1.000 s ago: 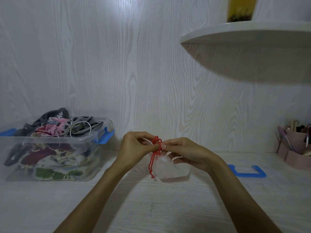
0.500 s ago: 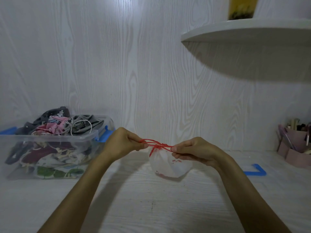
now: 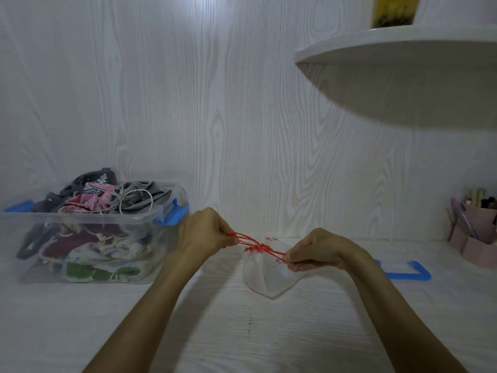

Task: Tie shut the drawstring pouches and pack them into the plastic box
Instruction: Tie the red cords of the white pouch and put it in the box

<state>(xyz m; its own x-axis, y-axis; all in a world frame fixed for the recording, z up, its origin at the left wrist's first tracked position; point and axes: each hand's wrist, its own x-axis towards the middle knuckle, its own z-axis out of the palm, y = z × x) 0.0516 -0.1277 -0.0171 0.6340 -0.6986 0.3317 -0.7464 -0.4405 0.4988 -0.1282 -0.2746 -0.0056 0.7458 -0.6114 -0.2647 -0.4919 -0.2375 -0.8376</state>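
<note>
Head | plastic box (image 3: pixel 88 232): heaped pouches (image 3: pixel 107 200) | left hand (image 3: pixel 204 232), right hand (image 3: pixel 317 251) pinch red drawstring (image 3: pixel 258 247) of white pouch (image 3: pixel 266 275)

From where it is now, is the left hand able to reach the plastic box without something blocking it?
Probably yes. The left hand is just right of the plastic box, with bare table between, but it pinches the red drawstring of the white pouch.

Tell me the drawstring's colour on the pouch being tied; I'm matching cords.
Red: the drawstring on the white pouch shows clearly in the head view.
</note>
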